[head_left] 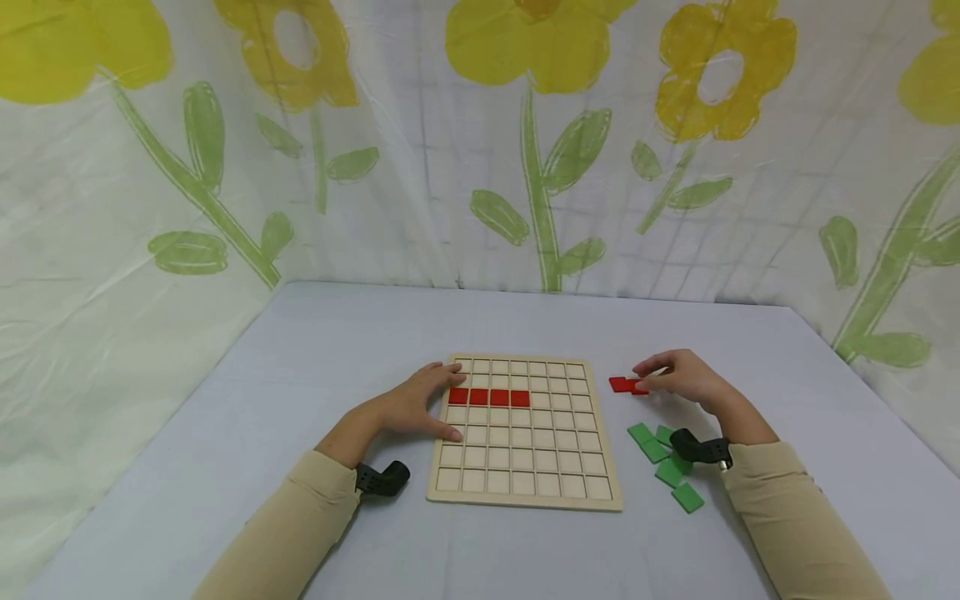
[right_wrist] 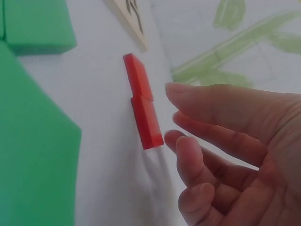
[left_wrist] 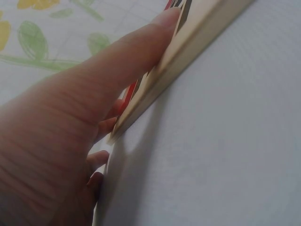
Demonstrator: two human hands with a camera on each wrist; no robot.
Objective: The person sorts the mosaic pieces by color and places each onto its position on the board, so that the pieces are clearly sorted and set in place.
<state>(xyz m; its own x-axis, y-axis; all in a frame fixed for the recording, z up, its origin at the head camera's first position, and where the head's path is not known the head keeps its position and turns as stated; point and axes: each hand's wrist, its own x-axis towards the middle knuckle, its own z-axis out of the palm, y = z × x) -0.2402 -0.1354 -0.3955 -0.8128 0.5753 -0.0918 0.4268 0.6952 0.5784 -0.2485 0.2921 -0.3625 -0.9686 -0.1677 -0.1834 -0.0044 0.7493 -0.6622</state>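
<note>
A light wooden grid board (head_left: 540, 437) lies on the table, with a row of several red square tiles (head_left: 490, 397) in its upper left cells. My left hand (head_left: 414, 406) rests at the board's left edge, thumb and fingers spread; the left wrist view shows the thumb (left_wrist: 127, 54) lying over the rim. To the right of the board, my right hand (head_left: 684, 380) hovers at two loose red tiles (head_left: 621, 384), thumb and fingers slightly bent. In the right wrist view these red tiles (right_wrist: 146, 120) lie end to end, just beyond the fingertips, and nothing sits between the fingers.
Several green square tiles (head_left: 655, 451) lie in a loose cluster right of the board, partly under the right wrist's black camera strap (head_left: 701, 447). A white table (head_left: 525, 554) carries everything. Behind it hangs a white curtain (head_left: 420, 208) printed with yellow flowers.
</note>
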